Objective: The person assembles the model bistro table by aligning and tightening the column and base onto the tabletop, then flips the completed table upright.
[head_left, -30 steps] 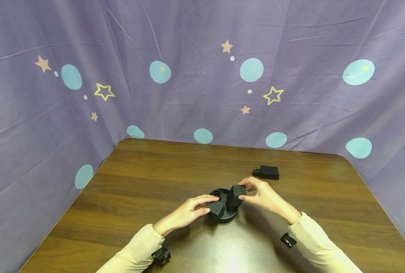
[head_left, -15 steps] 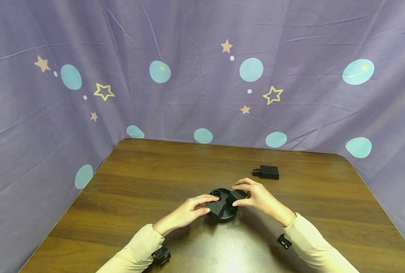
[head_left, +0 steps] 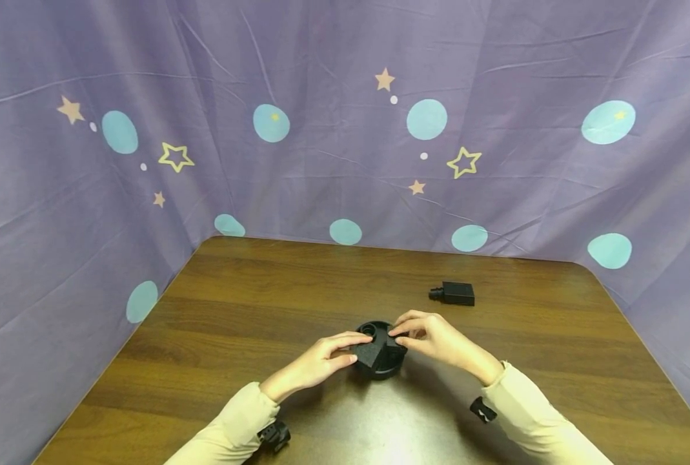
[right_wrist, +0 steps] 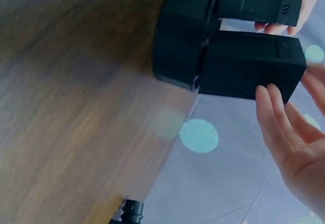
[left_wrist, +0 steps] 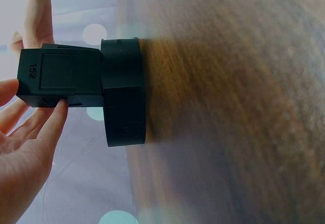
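Purple curtain [head_left: 345,174] with stars and dots stands beyond both hands, behind a wooden table [head_left: 252,323]. Between the hands, a round black base [head_left: 386,374] rests on the table and bears two roughly upright blocks. Left hand [head_left: 326,358]: thumb and fingers pinch the left block [left_wrist: 58,71] near its upper end; a ring-shaped socket [head_left: 369,329] in the base lies by the fingertips. Right hand [head_left: 436,337]: thumb and fingertips pinch the right block [right_wrist: 254,64] near its top, palm clear of it; whether this block is fully seated cannot be told. Third block [head_left: 458,294] lies flat on the table, beyond the right hand and slightly to its right, its ribbed neck [head_left: 436,294] pointing left. Judged by look, the blocks are light, stiff plastic, hard to dent, with smooth sides that may slip under dry fingertips; the narrow neck seems the weakest part. Best hold: opposite flat faces near the top, the base steadied against skidding or tipping.
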Demonstrator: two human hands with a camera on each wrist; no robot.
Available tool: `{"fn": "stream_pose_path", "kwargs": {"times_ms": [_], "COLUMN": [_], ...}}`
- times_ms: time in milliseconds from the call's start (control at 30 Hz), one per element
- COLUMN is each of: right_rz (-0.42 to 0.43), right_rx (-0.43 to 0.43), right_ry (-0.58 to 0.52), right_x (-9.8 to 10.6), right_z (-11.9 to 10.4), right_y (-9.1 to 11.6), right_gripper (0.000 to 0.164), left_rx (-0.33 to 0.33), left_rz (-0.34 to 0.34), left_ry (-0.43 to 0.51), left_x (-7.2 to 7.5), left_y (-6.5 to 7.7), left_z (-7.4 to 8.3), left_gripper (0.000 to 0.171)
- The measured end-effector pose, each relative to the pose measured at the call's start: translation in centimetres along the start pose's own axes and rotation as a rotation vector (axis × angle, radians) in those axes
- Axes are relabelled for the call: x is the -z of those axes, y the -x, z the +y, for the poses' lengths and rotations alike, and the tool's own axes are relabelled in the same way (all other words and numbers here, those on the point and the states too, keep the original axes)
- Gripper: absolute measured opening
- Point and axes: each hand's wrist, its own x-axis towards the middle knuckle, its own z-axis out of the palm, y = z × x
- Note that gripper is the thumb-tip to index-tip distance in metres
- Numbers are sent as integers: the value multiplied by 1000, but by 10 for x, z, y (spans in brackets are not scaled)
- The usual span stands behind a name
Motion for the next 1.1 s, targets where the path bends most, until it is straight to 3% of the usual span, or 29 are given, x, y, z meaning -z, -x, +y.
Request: {"fn": "stream_pose_path", "kwargs": {"times_ms": [200,500,667,900,1100], "right_rz": [-67,13,77,122,87], "right_rx": [-77,-70,-60,38,3], "right_ry": [26,103,97,172,181], "right_x": [3,-5,-10,-13,-11], "right_z": [-3,1,4,6,6], "right_y": [3,-3,-10,-18,-17], "right_gripper": [34,51,45,39,40], "left_rx": [12,17,9,-3,18], "left_rz": [-2,2,-1,-6,-19], "left_ry": [9,7,10,18,32], "left_x": [0,0,1,0,1], "left_y": [0,0,0,0,0], "left_z": [2,-1,-1,0,0], "left_gripper": [35,36,35,35,37]}}
